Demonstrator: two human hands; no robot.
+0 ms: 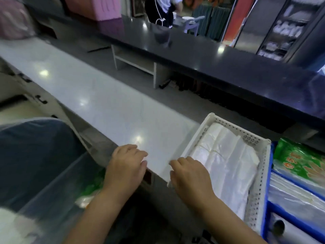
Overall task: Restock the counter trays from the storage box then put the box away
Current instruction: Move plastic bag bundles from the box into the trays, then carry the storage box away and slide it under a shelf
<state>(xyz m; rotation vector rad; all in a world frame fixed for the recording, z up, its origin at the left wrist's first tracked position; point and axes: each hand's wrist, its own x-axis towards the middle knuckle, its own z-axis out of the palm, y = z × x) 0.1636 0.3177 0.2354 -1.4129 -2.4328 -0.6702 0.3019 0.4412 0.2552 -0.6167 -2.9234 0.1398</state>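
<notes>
A white perforated tray [226,123] sits on the white counter [98,95] at the lower right, filled with stacked white plastic bags [230,159]. My right hand [190,175] rests at the tray's near left corner, fingers curled over its rim. My left hand [127,164] lies flat on the counter's front edge, fingers apart, holding nothing. A clear plastic storage box [58,189] sits low at the left below the counter, with green-printed packets [91,187] showing inside it. Whether my right hand grips the tray rim is unclear.
A blue tray [269,205] with clear bags and a green packet [302,159] stands right of the white tray. A raised dark counter [219,64] runs behind. A pink bin [95,7] stands far left. Another person stands beyond the dark counter.
</notes>
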